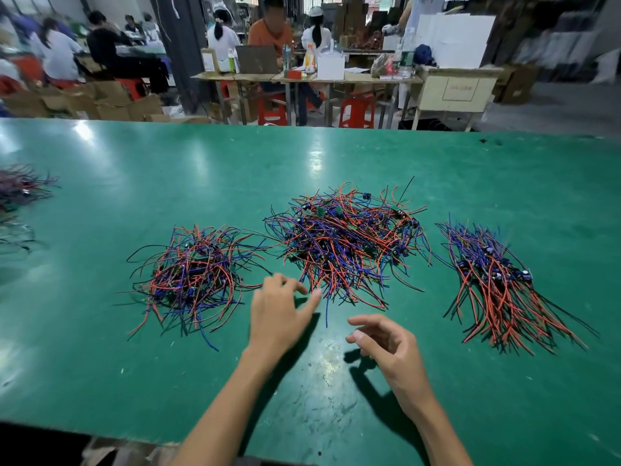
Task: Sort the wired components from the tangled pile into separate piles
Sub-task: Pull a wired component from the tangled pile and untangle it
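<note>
Three wire piles lying on green table [134, 331]: tangled middle pile [346, 243], left pile [191, 274], tidier right pile [500, 284], all apart. Left hand [279, 314] hovering just below middle pile, fingers spread, holding nothing. Right hand [386, 344] hanging near it, fingers loosely curled, empty. More wires [20, 190] sitting at far left edge.

A big green table [134, 331] held everything. Three heaps of red, blue and black wires lay on it in a row. The middle pile [346, 243] was the biggest and most tangled. The left pile [193, 277] was messy too. The right pile [497, 284] looked neater. More wires [20, 190] lay at the far left edge.
</note>
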Tool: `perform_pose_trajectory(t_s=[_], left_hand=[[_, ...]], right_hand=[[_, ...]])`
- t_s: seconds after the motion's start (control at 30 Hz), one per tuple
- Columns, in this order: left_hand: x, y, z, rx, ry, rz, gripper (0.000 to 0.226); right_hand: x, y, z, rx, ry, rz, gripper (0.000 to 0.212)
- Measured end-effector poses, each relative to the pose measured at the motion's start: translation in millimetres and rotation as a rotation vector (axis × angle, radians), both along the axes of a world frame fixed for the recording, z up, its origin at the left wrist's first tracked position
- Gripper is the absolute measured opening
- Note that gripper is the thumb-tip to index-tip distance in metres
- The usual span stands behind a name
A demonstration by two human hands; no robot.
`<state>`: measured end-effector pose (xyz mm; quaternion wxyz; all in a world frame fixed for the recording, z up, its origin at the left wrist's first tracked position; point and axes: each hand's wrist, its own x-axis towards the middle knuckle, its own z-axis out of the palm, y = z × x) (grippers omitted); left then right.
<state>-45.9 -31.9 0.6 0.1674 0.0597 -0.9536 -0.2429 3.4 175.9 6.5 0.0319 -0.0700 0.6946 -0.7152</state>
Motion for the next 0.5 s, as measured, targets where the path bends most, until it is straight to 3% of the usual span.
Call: perform_pose_trajectory(t_s=[0.13,0.3,0.4,0.5], left_hand=[[-5.0,23.1,-11.3,0.040,0.011,-0.011,0.023],[15.1,26.2,-13.2,0.280,-0.002,0.056,0.025],[31.6,27.5,-15.3,0.464,0.013,0.036,0.025],[44.0,28.6,-13.4,0.487,0.055,-0.080,0.019]], right_hand=[[0.6,-0.4,-1.4,0.048,0.021,-0.019,0.019],[-2.0,-1.8,-5.0,0.084,0.007,-0.060,0.016],[-8.1,-7.5,-14.3,0.285,-0.003,-0.140,0.021],[-13.1,-16.6,-16.7,0.406,-0.009,-0.169,0.010]])
